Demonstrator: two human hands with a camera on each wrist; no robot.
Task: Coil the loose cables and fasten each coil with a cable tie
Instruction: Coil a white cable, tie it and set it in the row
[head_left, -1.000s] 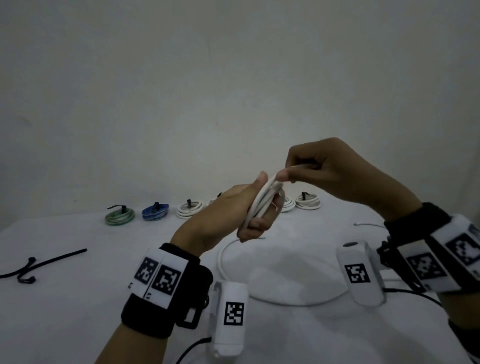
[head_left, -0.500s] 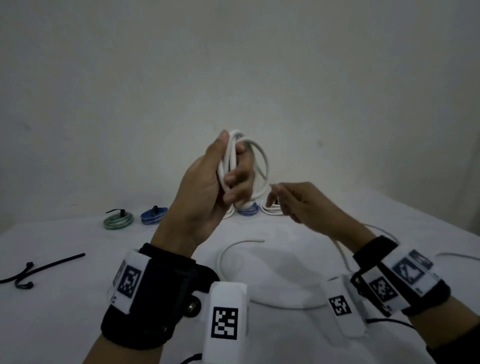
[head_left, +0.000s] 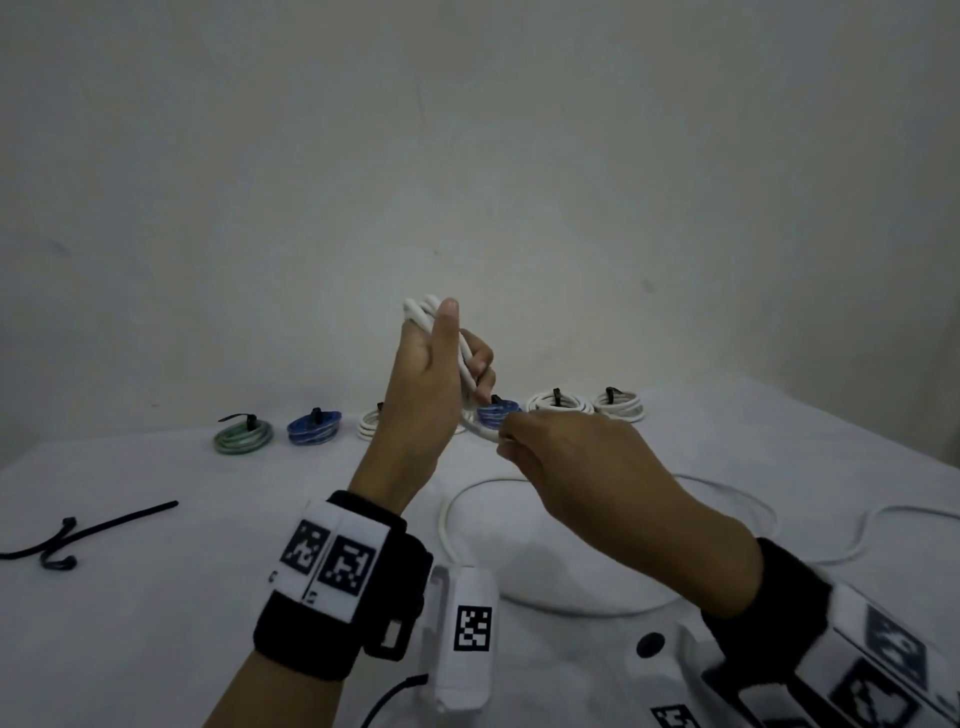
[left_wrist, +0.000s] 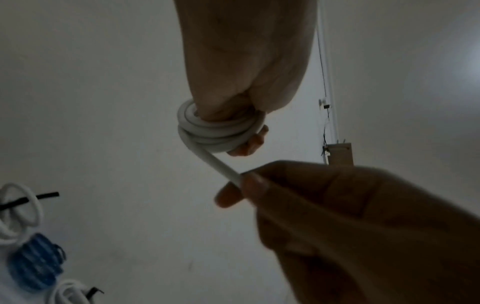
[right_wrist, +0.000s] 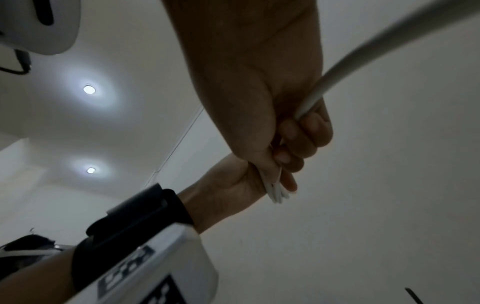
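The left hand (head_left: 426, 384) grips the white cable (left_wrist: 218, 131) coil, raised above the tied blue coil (head_left: 497, 414), while the right hand (head_left: 582, 462), pinching the free strand, has dropped from above to just below it, laying another loop, with slack left on the table (head_left: 156, 597).

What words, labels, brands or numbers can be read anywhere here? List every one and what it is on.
None: no readable word, number or brand shows in any view.
The white bands on the left wrist carry only black-and-white square code patterns, no letters.
The white box by the left wrist bears the same kind of code square.
The bands on the right wrist bear blurred code squares.
The white cable and the tied coils show no print.
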